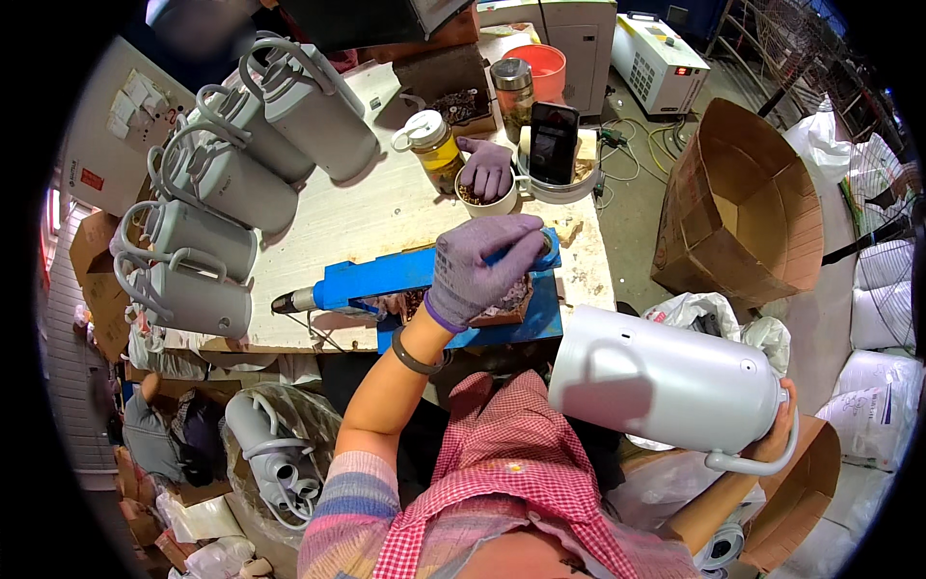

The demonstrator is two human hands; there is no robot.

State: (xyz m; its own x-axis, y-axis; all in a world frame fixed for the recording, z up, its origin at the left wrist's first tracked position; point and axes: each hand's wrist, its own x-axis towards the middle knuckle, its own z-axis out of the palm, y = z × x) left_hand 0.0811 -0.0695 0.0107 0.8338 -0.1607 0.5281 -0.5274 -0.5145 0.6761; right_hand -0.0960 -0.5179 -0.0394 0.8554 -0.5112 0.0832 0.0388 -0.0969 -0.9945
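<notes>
My left hand (479, 268) wears a purple-grey glove and hovers over the right part of a blue bench tool (376, 282). Its thumb and fingers are drawn together in a pinch; anything between the tips is too small to make out. My bare right hand (775, 429) grips a grey thermal jug (666, 376) around its handle end. The jug lies tilted on its side in the air, right of the table, its other end toward the blue tool. A second purple glove (486, 172) rests on a white cup (497, 205) of small parts.
Several grey jugs (318, 121) stand along the table's left side. A yellow-labelled jar (434, 150), a phone (553, 145) and a red bucket (536, 68) sit at the back. A bag of jugs (275, 454) is below left. An open cardboard box (733, 207) stands at right.
</notes>
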